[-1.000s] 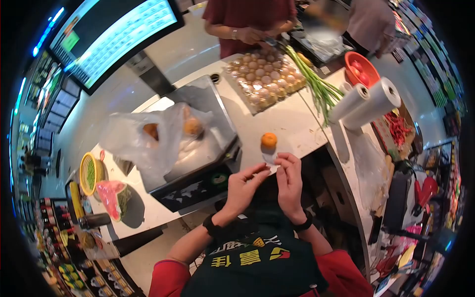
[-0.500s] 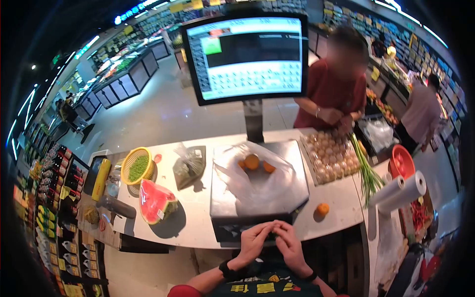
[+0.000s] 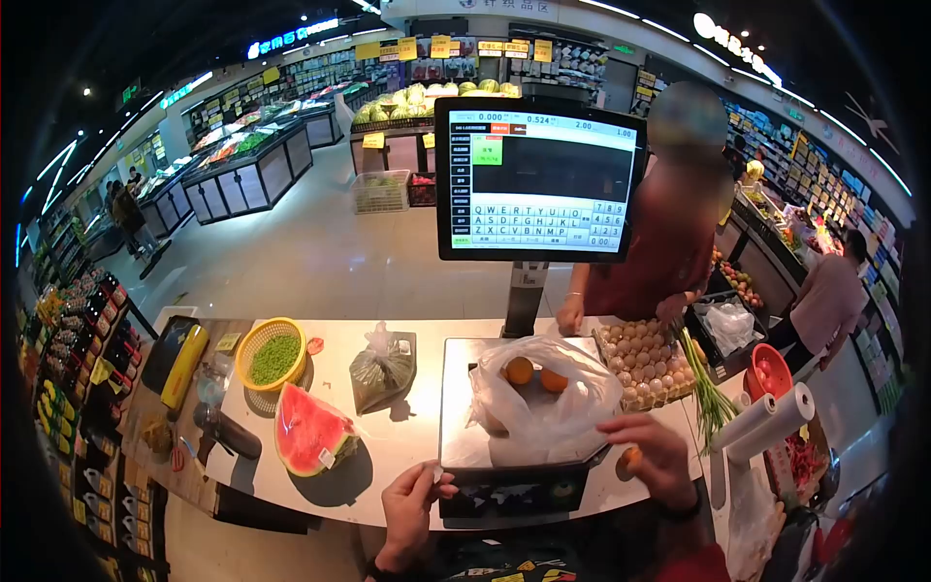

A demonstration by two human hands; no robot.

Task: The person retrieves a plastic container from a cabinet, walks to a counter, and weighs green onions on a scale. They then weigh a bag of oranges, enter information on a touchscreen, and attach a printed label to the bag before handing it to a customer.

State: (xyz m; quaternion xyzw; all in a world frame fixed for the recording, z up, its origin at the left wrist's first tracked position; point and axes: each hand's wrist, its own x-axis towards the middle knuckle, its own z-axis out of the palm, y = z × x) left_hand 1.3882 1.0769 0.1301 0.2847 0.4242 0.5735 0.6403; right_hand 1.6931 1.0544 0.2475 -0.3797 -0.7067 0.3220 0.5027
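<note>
Two hands that were pressed together half a second ago are now apart. The left hand (image 3: 412, 504) is at the near edge of the worktop (image 3: 398, 441), just left of the scale (image 3: 519, 456). Its fingers (image 3: 427, 477) are pinched shut on a tiny white sticker (image 3: 438, 474). The right hand (image 3: 655, 456) has gone out to the right, over the front corner of the scale. Its fingers (image 3: 621, 427) are spread open and touch the edge of the bag (image 3: 543, 393). They hold nothing.

The bag lies on the scale plate as before, with oranges (image 3: 533, 373) inside. One loose orange (image 3: 630, 458) sits on the worktop just under the right hand, partly hidden by it. Earlier it lay in the open, away from both hands.

The view has tipped up, so the screen (image 3: 538, 179) now shows whole. Left of the scale are a small tied bag (image 3: 381, 369), a watermelon piece (image 3: 310, 432) and a yellow basket (image 3: 272, 354) of green peas. An egg tray (image 3: 645, 364) is on the right, with a person in red (image 3: 669, 242) standing behind it.
</note>
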